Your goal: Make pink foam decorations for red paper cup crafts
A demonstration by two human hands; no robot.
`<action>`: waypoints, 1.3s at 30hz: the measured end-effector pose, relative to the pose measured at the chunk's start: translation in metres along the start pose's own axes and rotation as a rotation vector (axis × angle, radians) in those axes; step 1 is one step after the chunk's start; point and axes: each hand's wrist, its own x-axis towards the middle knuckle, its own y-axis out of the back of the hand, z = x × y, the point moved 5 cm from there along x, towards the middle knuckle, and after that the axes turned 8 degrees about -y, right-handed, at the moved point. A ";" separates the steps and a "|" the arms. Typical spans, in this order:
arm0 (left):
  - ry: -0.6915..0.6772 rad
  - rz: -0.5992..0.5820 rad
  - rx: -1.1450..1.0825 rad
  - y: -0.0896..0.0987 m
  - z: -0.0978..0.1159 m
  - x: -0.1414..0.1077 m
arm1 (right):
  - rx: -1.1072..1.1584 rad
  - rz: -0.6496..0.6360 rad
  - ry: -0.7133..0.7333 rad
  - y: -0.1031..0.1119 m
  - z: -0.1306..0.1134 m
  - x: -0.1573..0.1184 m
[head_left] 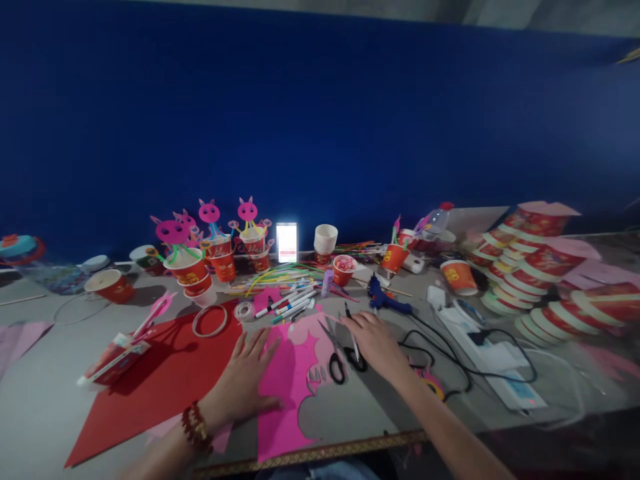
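My left hand (245, 373) lies palm down with fingers spread, across red paper (165, 373) and a bright pink sheet (280, 427) with a scalloped cut edge. A beaded bracelet (197, 427) circles that wrist. My right hand (375, 343) is palm down to the right, its fingertips closed around a slim pen (355, 347) with a dark tip pointing away. Black-handled scissors (337, 368) lie partly open right beside the pen, blades over a pale pink piece. Small pale pointed cutouts (316, 375) rest by the pink sheet's edge.
Markers (296, 303), a tape roll (245, 311) and a purple glue stick (327, 283) lie ahead. Decorated paper cups (187, 267) stand back left. Rightward are a blue glue gun (385, 297), its cable, a power strip (493, 363) and stacked cups (530, 267). A lit phone (287, 242) leans at the back.
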 end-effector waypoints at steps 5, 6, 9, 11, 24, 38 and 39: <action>0.007 0.026 0.039 -0.015 -0.006 -0.013 | -0.066 -0.018 -0.042 0.000 0.009 0.015; 0.020 0.033 0.048 -0.015 -0.007 -0.014 | -0.068 -0.007 -0.056 0.001 0.010 0.017; 0.103 0.043 0.067 -0.012 -0.007 -0.016 | -0.024 0.040 -0.085 0.009 0.006 0.016; 0.183 0.053 0.083 -0.010 -0.007 -0.016 | 0.075 0.031 -0.055 0.012 -0.008 0.010; 0.347 0.477 -0.348 -0.012 -0.001 -0.021 | 0.294 -0.095 0.063 -0.018 -0.085 -0.023; 0.481 0.699 -0.526 0.026 -0.029 -0.042 | 0.355 0.003 0.053 -0.018 -0.079 -0.032; 0.494 0.735 -0.498 0.033 -0.034 -0.049 | 0.370 0.033 0.041 -0.015 -0.075 -0.034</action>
